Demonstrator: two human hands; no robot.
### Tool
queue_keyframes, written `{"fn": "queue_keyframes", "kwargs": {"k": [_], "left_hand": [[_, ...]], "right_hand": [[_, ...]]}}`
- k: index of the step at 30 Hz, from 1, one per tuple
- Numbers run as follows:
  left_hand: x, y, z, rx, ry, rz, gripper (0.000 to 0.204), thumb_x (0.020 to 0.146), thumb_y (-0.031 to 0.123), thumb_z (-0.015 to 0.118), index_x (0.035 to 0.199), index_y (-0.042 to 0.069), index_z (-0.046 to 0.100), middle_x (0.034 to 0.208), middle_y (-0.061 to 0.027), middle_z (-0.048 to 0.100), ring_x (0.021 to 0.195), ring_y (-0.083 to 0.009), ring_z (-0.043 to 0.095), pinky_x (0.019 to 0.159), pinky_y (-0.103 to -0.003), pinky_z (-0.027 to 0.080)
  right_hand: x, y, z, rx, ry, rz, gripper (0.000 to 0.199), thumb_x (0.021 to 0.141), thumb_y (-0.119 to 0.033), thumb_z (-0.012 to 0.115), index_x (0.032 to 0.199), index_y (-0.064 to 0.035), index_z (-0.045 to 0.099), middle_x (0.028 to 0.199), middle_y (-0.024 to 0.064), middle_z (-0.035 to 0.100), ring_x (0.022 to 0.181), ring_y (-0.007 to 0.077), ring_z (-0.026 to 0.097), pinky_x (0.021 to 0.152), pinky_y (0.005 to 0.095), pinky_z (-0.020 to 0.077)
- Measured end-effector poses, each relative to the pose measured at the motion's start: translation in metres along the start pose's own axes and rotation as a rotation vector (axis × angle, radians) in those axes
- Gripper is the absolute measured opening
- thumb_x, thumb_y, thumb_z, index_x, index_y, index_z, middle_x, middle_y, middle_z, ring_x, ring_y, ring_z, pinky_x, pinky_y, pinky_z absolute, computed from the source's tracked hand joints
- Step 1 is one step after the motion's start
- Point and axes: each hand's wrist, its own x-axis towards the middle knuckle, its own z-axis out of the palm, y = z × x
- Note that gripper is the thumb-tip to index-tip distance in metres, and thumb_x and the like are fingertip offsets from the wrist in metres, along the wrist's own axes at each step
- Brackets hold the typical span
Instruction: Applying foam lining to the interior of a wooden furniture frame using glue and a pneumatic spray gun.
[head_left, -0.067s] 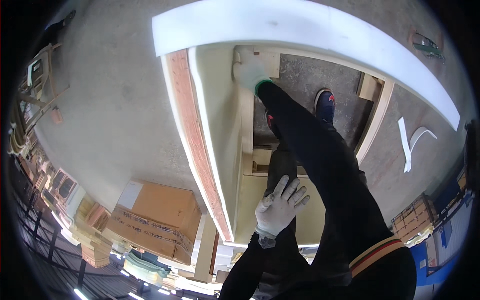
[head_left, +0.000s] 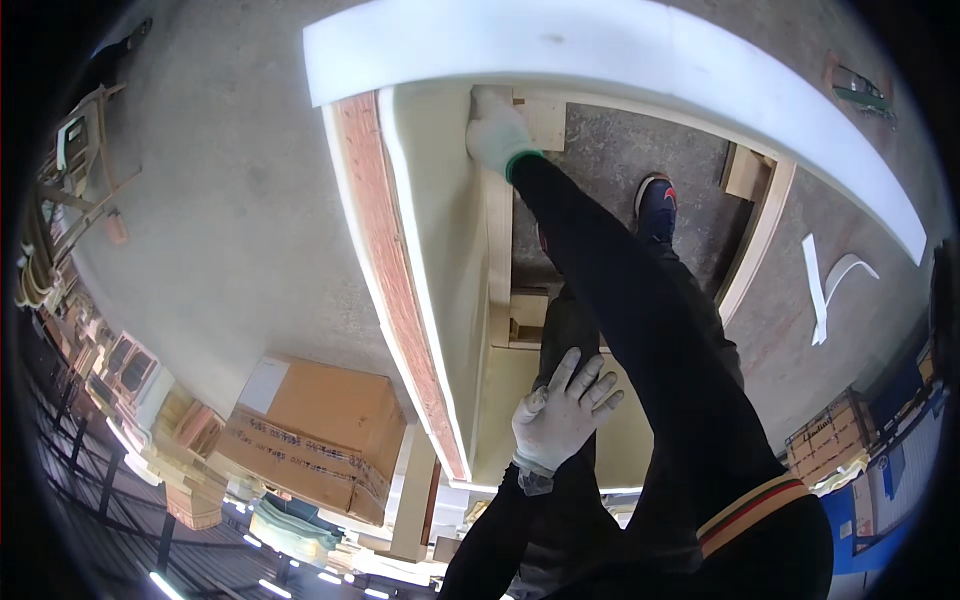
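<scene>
My left hand (head_left: 560, 418), in a whitish glove, is open with its fingers spread. It hangs over my leg and touches no part of the frame. My right arm reaches across to the far left inner corner of a wooden frame (head_left: 497, 230). There my right hand (head_left: 497, 133), in a pale glove with a green cuff, is curled closed against the cream foam side panel (head_left: 435, 190). Its fingertips are hidden, and anything in them does not show. White foam padding (head_left: 620, 45) covers the far edge. A reddish board strip (head_left: 385, 230) runs along the left side's top.
My shoe (head_left: 656, 208) stands on the concrete floor inside the frame. A cardboard box (head_left: 315, 430) sits at the lower left. White offcut strips (head_left: 817, 290) lie on the floor to the right, with another carton (head_left: 832, 437) beyond. Wooden frames (head_left: 85, 190) stand at the far left.
My right hand, smeared by motion before, now shows more sharply at the same corner. The view has shifted very slightly; my left hand keeps its pose.
</scene>
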Motion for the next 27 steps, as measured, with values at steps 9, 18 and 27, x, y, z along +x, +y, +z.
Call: {"fn": "queue_keyframes", "kwargs": {"k": [9,18,27], "left_hand": [[0.001,0.003,0.003,-0.024,-0.017,-0.001,0.085,0.084,0.041,0.069,0.158,0.018,0.035,0.161,-0.0152,0.036,0.149,-0.0386,0.032,0.127,-0.061,0.01],[0.005,0.004,0.009,-0.01,0.016,-0.024,0.089,0.084,0.043,0.068,0.16,0.019,0.028,0.161,-0.016,0.033,0.149,-0.0405,0.029,0.126,-0.061,0.009],[0.006,0.008,0.01,0.005,-0.028,-0.039,0.09,0.087,0.045,0.066,0.162,0.018,0.024,0.162,-0.0167,0.033,0.152,-0.0402,0.027,0.126,-0.06,0.01]], "right_hand": [[-0.024,-0.036,-0.016,-0.014,-0.107,-0.004,0.056,0.086,-0.012,0.049,0.141,0.0012,0.049,0.139,0.0263,0.057,0.121,0.0453,0.057,0.105,0.0488,0.0472],[-0.045,-0.055,-0.032,0.053,0.094,-0.227,0.046,0.087,-0.008,0.048,0.133,-0.0057,0.055,0.118,0.0263,0.066,0.105,0.0483,0.063,0.095,0.0536,0.05],[-0.073,-0.12,-0.06,-0.111,0.109,-0.238,0.028,0.083,-0.004,0.055,0.109,0.0034,0.058,0.102,0.0286,0.064,0.083,0.0476,0.066,0.075,0.0549,0.0553]]}}
